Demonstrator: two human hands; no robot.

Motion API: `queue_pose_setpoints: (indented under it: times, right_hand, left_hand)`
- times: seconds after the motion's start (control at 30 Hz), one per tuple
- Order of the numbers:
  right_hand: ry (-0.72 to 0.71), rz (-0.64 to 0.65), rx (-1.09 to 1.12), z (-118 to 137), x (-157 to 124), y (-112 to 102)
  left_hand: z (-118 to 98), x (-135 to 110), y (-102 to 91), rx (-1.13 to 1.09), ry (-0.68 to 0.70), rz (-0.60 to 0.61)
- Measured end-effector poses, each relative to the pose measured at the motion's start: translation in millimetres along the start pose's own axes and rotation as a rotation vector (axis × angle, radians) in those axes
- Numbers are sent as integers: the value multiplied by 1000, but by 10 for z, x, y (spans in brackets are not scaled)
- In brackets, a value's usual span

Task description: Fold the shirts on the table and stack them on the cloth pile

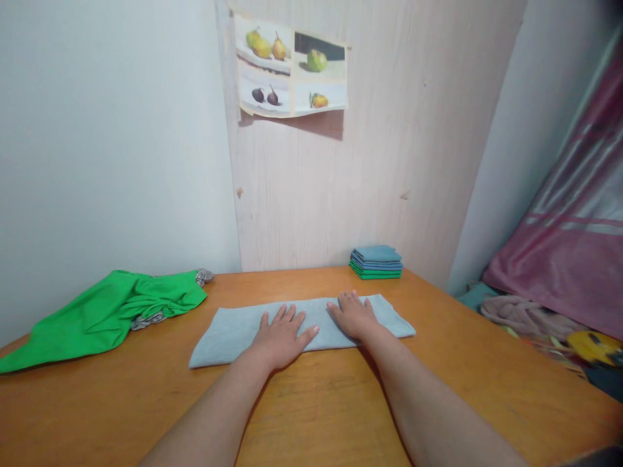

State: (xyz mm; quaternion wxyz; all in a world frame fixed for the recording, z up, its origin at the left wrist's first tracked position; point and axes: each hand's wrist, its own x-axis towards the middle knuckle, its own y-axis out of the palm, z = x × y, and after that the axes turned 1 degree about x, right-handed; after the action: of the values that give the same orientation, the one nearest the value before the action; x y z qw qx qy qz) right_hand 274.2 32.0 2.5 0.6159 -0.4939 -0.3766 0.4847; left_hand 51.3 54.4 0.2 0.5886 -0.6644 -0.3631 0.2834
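A light grey-blue cloth [228, 334], folded into a long strip, lies across the middle of the wooden table [316, 402]. My left hand [282, 337] rests flat on the cloth's centre, fingers spread and open. Just to its right, my right hand [353, 316] lies palm down on the same cloth, fingers stretched out. Neither hand holds anything.
A crumpled green cloth [104, 314] with a bit of grey fabric lies at the table's left. A neat stack of folded blue and green cloths [376, 262] sits at the back by the wall. A fruit poster [291, 65] hangs above. Fabrics pile up off the table's right edge.
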Motion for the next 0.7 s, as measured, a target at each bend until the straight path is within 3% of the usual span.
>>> queue_pose_setpoints:
  times: [0.13,0.4,0.7]
  right_hand:
    - [85,13,-19,-201,38,2]
    - [103,27,-19,-250,89,3]
    - [280,-19,-35,-659,86,-41]
  left_hand:
    - [6,12,0,-7,1,22]
    - [4,11,9,-15,0,36]
    - [-2,7,-22,-34,5,67]
